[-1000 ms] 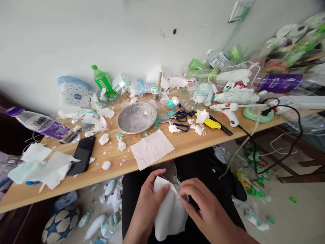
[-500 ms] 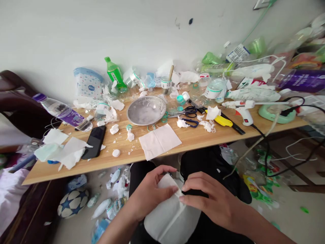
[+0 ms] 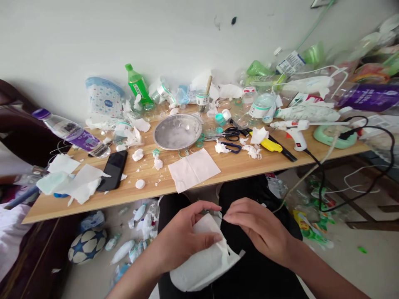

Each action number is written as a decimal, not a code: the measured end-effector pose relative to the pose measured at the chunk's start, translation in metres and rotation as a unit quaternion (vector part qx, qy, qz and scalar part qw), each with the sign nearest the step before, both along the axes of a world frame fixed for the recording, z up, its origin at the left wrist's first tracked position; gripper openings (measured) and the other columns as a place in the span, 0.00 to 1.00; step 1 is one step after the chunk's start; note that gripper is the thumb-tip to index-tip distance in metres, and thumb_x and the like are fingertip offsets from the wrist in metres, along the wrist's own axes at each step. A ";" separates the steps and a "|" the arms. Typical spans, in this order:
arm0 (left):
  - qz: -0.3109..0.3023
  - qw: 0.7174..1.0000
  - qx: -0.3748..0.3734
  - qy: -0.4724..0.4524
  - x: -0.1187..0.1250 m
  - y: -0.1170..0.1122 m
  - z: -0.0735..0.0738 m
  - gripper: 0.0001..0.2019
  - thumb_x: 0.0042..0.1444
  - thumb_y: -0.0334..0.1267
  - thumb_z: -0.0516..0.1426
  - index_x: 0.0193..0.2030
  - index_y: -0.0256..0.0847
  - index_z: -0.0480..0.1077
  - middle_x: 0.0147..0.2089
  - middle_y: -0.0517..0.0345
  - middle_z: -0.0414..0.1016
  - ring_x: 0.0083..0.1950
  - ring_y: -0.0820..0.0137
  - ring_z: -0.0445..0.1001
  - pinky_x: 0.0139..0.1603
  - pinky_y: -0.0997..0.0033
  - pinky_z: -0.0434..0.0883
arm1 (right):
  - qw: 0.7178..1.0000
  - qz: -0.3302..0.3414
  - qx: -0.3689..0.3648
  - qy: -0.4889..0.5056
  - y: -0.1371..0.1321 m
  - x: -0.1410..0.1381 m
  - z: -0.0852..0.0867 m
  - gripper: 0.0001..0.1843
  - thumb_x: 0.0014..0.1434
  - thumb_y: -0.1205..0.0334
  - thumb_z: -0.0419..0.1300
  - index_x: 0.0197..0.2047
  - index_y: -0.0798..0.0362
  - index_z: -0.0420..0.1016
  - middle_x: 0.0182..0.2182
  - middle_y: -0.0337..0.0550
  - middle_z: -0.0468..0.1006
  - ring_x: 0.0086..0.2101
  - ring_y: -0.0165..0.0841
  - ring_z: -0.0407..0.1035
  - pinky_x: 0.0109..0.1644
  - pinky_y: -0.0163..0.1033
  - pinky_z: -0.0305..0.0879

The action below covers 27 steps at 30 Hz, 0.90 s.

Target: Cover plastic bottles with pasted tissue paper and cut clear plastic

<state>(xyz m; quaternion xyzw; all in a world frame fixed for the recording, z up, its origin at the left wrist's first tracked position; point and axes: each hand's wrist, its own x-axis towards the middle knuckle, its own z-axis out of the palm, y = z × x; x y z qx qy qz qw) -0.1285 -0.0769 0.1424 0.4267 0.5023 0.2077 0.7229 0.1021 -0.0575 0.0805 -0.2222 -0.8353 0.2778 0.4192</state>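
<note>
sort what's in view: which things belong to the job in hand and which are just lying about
Likely in the job:
- white papery piece, held in the left hand
- perhaps flat tissue sheet, metal bowl

Apparently just lying about:
- black smartphone
- soccer ball
- purple-capped bottle

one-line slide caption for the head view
Left hand gripping a white papery piece, right hand beside it, before a table holding a metal bowl and glue gun.
</note>
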 end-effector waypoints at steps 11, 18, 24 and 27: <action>0.036 0.978 0.114 0.170 -0.001 -0.001 0.000 0.22 0.54 0.41 0.62 0.57 0.52 0.70 0.35 0.60 0.75 0.39 0.65 0.71 0.40 0.69 0.68 | 0.973 -0.006 -0.230 0.030 -0.022 -0.024 -0.021 0.07 0.67 0.59 0.61 0.46 0.50 0.71 0.28 0.35 0.77 0.25 0.25 0.70 0.28 0.27 0.66; 0.025 0.988 0.092 0.119 -0.002 0.002 -0.001 0.23 0.56 0.42 0.62 0.59 0.51 0.67 0.35 0.62 0.75 0.34 0.68 0.72 0.34 0.72 0.68 | 0.998 0.002 0.069 0.007 -0.010 -0.018 -0.012 0.13 0.66 0.73 0.57 0.53 0.58 0.74 0.40 0.48 0.78 0.40 0.32 0.73 0.43 0.37 0.73; 0.125 0.843 0.388 0.351 -0.010 -0.019 0.017 0.20 0.59 0.39 0.61 0.58 0.52 0.70 0.50 0.55 0.78 0.51 0.62 0.76 0.48 0.65 0.72 | 0.988 -0.063 0.142 -0.017 -0.009 -0.012 -0.012 0.14 0.65 0.75 0.56 0.52 0.61 0.77 0.41 0.51 0.80 0.45 0.37 0.74 0.48 0.43 0.74; 0.232 0.723 0.519 0.392 0.005 -0.049 0.022 0.14 0.61 0.30 0.56 0.48 0.53 0.74 0.35 0.61 0.76 0.35 0.68 0.75 0.37 0.71 0.70 | 0.974 -0.103 0.200 -0.028 -0.007 -0.010 -0.011 0.14 0.66 0.74 0.55 0.51 0.61 0.79 0.40 0.51 0.81 0.46 0.37 0.74 0.47 0.42 0.75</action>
